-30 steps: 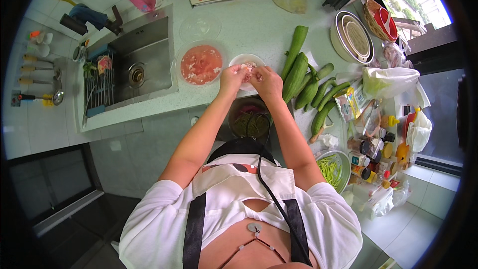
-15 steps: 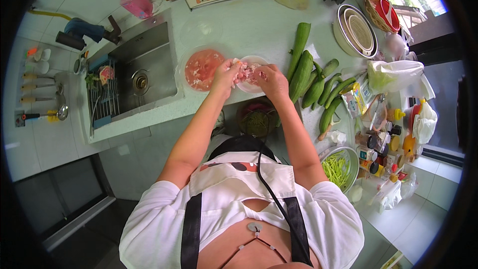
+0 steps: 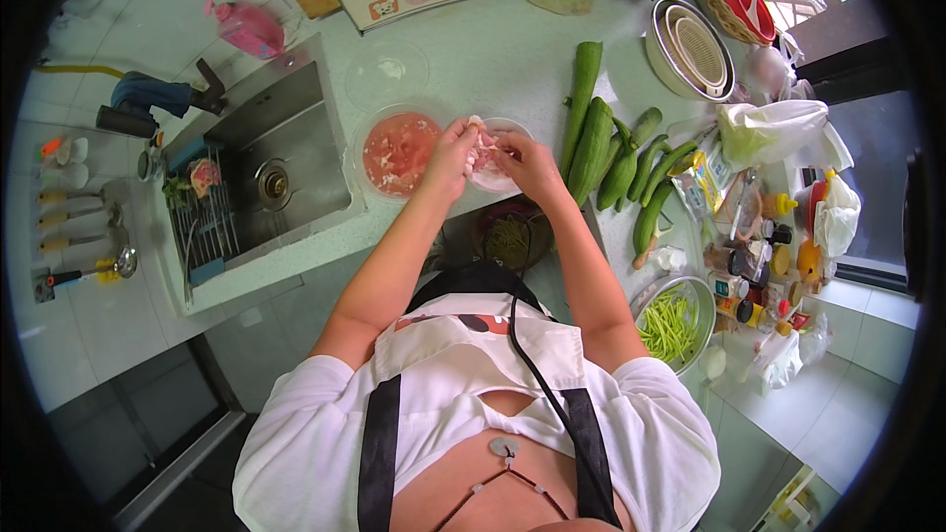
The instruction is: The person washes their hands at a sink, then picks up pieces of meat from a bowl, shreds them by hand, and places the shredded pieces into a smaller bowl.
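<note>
Over a white bowl (image 3: 506, 122), my two hands meet around some pale pink pieces of raw meat (image 3: 481, 145). My left hand (image 3: 454, 154) is closed on the meat, its fingertips curled upward. On the other side my right hand (image 3: 528, 164) pinches at the same pieces, its fingers partly hiding them. What each fingertip grips is too small to make out exactly. Beside the white bowl, on the left, stands a clear round bowl (image 3: 359, 146) of pinkish liquid with whitish bits floating in it.
A sink (image 3: 313, 108) with a drying rack lies left. Several long green gourds (image 3: 593, 143) lie right of my hands. A metal colander (image 3: 709, 323) of green strips and bottles stand further right. A clear round lid (image 3: 386, 74) lies behind the bowls.
My view has shifted slightly. My hands have drawn closer together over the white bowl, the right hand's fingers now nearer the left fingertips. The meat stays between them.
</note>
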`<state>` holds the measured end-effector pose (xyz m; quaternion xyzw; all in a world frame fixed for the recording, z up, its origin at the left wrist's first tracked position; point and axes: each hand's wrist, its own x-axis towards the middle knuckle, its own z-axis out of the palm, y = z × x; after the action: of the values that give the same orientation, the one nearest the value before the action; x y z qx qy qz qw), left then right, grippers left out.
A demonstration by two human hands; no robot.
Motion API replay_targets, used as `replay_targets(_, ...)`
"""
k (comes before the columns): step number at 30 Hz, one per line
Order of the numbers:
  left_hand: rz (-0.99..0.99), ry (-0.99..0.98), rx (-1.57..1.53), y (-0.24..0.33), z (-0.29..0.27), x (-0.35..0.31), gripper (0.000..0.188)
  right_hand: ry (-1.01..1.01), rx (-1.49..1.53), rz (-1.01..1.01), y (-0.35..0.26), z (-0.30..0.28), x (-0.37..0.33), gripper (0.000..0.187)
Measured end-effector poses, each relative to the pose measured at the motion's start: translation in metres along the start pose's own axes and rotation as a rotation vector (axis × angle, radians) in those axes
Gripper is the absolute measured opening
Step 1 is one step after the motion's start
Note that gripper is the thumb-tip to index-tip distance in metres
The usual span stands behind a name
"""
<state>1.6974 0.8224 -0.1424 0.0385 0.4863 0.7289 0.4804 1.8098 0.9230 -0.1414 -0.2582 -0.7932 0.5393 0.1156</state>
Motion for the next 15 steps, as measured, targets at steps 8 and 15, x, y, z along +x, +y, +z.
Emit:
replay_targets(8,-0.080,0.034,-0.107,0.006,0.003,0.008,0.009,0.176,-0.153,-0.091,-0.004,0.004,-0.004,0.017)
replay_targets(15,-0.007,0.068,0.040,0.029,-0.012,0.009,0.015,0.169,-0.149,0.080,0.004,-0.006,-0.006,0.019)
